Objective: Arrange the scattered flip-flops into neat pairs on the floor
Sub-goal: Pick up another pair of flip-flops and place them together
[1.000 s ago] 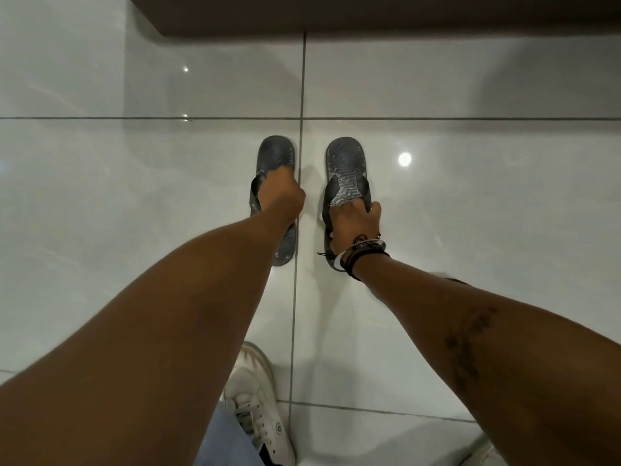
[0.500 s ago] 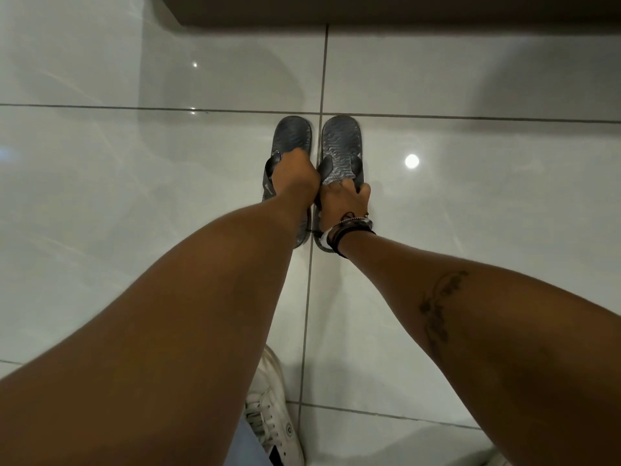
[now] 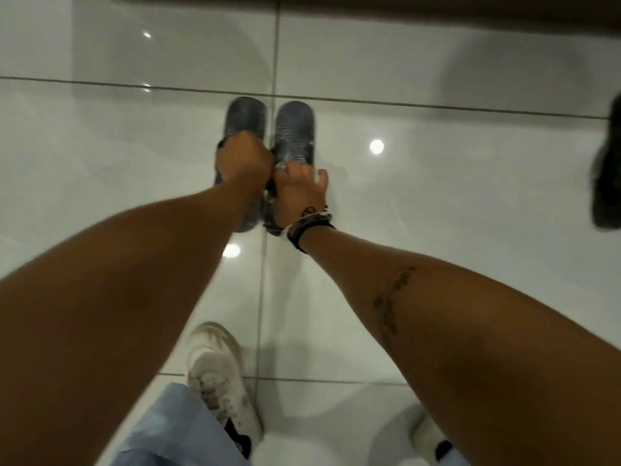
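Observation:
Two dark grey flip-flops lie side by side on the glossy white tile floor, toes pointing away from me. My left hand [image 3: 242, 159] is closed over the straps of the left flip-flop [image 3: 246, 116]. My right hand [image 3: 299, 190] rests on the middle of the right flip-flop [image 3: 295, 129], fingers curled at its strap and thumb spread out to the right. The two soles are nearly touching along a tile joint. My arms hide both heels.
Another dark shoe [image 3: 608, 169] is partly in view at the right edge. My white sneakers [image 3: 218, 375] stand on the floor [image 3: 100, 163] near the bottom. A dark wall base [image 3: 437, 5] runs along the top.
Both hands have slid the two flip-flops together from a wide gap to nearly touching. The view has shifted, bringing the dark shoe at the right edge into sight.

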Motion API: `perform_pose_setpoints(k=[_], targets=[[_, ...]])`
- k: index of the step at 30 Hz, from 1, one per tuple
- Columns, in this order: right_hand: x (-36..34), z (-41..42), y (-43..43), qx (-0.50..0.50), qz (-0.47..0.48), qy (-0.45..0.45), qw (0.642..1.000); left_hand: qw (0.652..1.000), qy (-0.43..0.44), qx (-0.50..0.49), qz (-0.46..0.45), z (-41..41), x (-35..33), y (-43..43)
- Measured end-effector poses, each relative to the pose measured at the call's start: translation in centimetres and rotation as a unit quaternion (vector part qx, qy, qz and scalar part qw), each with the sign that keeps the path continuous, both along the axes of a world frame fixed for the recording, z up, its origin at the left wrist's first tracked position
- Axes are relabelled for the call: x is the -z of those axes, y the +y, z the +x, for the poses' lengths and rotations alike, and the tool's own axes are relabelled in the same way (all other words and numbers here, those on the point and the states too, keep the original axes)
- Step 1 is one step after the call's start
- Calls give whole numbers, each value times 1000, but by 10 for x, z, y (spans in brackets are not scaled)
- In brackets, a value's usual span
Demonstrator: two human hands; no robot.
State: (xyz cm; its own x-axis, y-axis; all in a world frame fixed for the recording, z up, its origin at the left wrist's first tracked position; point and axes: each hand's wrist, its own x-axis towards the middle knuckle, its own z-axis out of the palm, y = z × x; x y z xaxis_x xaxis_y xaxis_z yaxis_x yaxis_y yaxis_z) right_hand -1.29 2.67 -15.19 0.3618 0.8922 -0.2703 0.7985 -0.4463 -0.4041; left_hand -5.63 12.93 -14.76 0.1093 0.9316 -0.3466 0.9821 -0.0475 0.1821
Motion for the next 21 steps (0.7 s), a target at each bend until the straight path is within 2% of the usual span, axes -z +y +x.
perform_pose_setpoints(k=[3, 5, 7, 9, 11, 14, 17, 21], targets=[[-17, 26, -35, -24, -28, -21, 999, 992, 58, 81, 79, 11, -11, -29], [-24, 59, -69, -33, -71, -39, 996, 990, 55, 100, 86, 24, -19, -64], [-28, 105, -106, -4, -117, -55, 992, 996, 45, 69, 15, 48, -27, -109], [-32, 162, -146, 61, -168, -72, 981, 993, 30, -18, -115, 80, -32, -157], [-31, 220, -186, 125, -218, -92, 964, 970, 11, -104, -222, 110, -30, -204], [-26, 306, -235, 193, -266, -133, 935, 937, -29, -129, -324, 152, -15, -269], [-22, 377, -255, 225, -275, -137, 924, 930, -4, -103, -354, 180, 0, -306], [-8, 455, -265, 253, -268, -155, 917, 954, 31, -101, -280, 202, 13, -330]])
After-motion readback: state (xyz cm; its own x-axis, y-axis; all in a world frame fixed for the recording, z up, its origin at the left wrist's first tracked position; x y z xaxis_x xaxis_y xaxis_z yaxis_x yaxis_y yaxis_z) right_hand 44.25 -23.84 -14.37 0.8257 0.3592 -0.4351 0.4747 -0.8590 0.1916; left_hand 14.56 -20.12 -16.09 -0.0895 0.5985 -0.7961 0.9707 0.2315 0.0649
